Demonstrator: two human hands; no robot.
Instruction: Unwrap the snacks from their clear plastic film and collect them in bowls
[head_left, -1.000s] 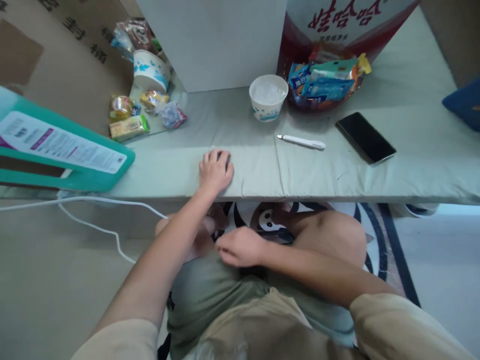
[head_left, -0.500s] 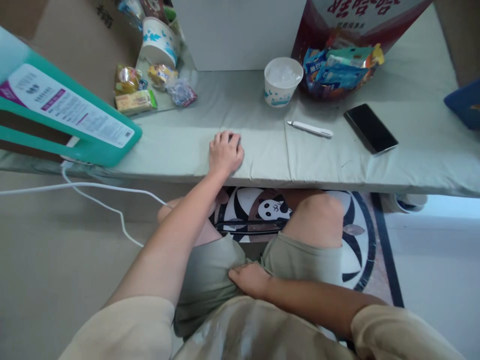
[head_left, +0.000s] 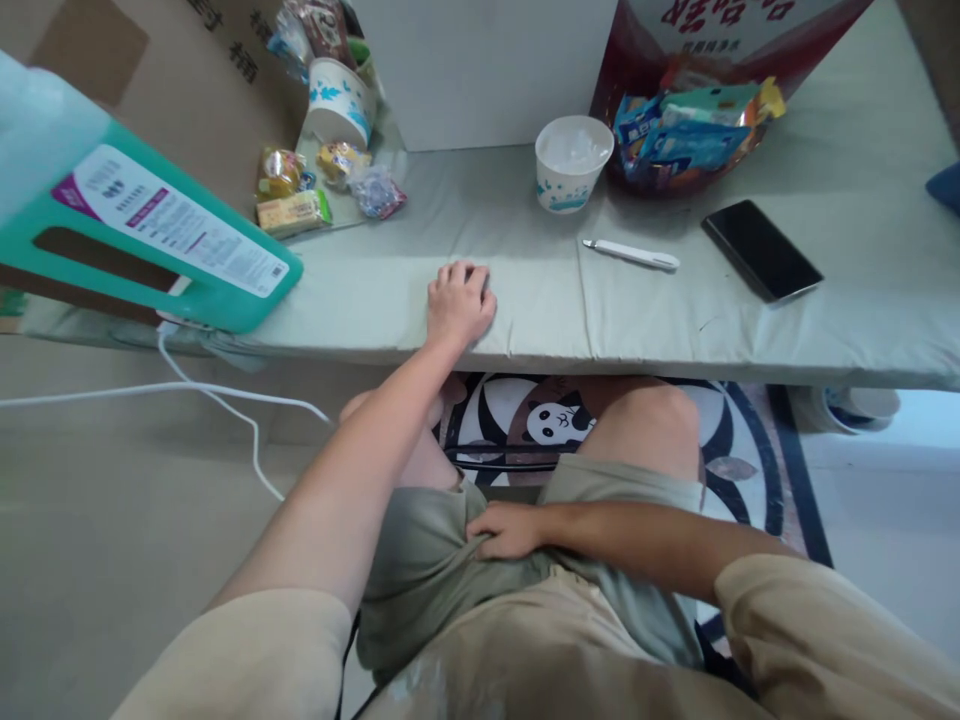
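My left hand [head_left: 459,300] lies palm down near the front edge of the grey-green padded surface [head_left: 675,320], fingers together and slightly curled. A small dark thing peeks out at its fingertips, mostly hidden. My right hand [head_left: 508,530] rests in my lap with its fingers pinched on the fabric of my green shorts [head_left: 427,560]. Nearest on the pad are a white pen-like stick [head_left: 631,255], a paper cup [head_left: 574,163] and a black phone [head_left: 761,250].
A teal jug with a label [head_left: 150,240] lies at the left edge, a white cable [head_left: 225,400] trailing below it. Snack packets [head_left: 330,185], a second cup [head_left: 339,100], a white box [head_left: 480,70] and a bowl of snack bags [head_left: 690,130] stand behind. A panda rug [head_left: 555,425] lies underfoot.
My right hand has drawn back from near my knees into my lap and closed on the shorts. My left hand has stayed in place on the pad. The view shifted slightly.
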